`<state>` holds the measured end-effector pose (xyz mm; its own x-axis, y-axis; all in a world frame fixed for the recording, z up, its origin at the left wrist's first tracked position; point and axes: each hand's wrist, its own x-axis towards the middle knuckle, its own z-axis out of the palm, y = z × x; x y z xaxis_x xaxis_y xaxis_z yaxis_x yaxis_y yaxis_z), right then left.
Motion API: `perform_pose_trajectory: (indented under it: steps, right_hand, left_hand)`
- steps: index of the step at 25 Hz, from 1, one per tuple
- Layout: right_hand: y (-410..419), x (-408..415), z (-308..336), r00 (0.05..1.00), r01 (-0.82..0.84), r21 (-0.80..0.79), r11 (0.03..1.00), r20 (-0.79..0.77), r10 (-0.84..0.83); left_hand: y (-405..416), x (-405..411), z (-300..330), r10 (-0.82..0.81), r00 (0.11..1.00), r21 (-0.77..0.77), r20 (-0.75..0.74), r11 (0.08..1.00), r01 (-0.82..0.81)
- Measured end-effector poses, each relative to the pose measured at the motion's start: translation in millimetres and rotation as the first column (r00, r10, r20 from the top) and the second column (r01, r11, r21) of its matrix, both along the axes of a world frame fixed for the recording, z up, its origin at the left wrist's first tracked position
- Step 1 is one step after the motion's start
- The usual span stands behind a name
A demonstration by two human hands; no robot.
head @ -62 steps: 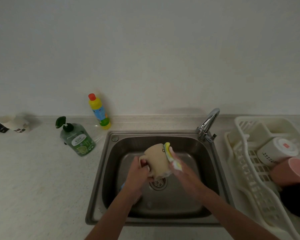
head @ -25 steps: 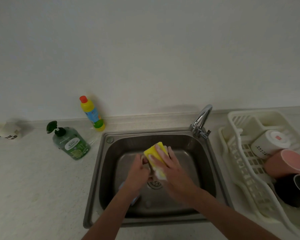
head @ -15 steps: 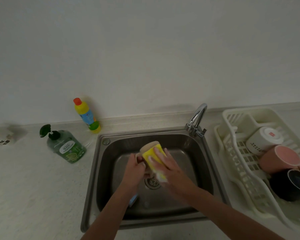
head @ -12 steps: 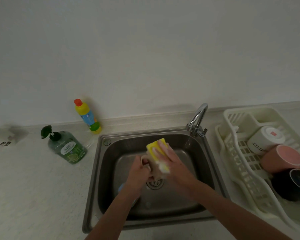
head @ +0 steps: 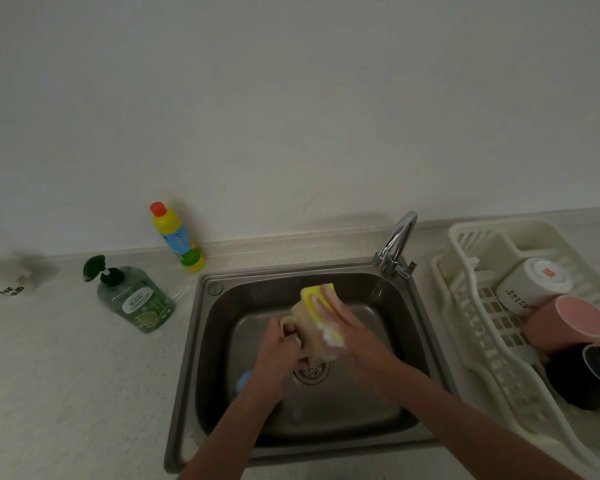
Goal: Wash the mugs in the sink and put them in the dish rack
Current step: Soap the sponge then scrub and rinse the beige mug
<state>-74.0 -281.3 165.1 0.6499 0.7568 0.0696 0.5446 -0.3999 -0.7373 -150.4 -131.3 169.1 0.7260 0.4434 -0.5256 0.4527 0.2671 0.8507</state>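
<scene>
1. Head view: over the sink [head: 201, 341], left hand [head: 278, 355] grips the beige mug [head: 307, 327] by its handle; right hand [head: 343, 327], fingers flat, presses the sponge [head: 317, 301] against it.
2. Scrubbing step. Next: rinse, then rack [head: 471, 306] at 3 o'clock.

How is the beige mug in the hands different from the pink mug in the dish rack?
The beige mug is held over the sink by the left hand, soapy under the yellow sponge pressed by the right hand; the pink mug lies untouched on its side in the dish rack. Both are plain, single-coloured mugs.
</scene>
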Motion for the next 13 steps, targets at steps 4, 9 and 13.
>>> perform_pose_trajectory:
  steps: [4,9,13]
  right_hand:
    - [-14.9,-7.1,-1.7,0.976,-0.064,0.138,0.988,-0.198,0.091]
    - [4.8,-9.5,-4.6,0.808,-0.154,-0.034,0.987,0.571,0.146]
    - [-7.1,11.0,3.9,0.993,-0.034,0.043,0.999,-0.114,0.038]
  left_hand:
    - [14.2,-1.3,4.4,0.119,0.993,-0.016,0.000,0.993,-0.119]
    - [2.2,-3.4,4.0,-0.031,0.999,0.020,-0.042,0.999,0.032]
    - [1.3,-8.7,19.2,-0.039,0.999,-0.127,-0.027,0.991,0.035]
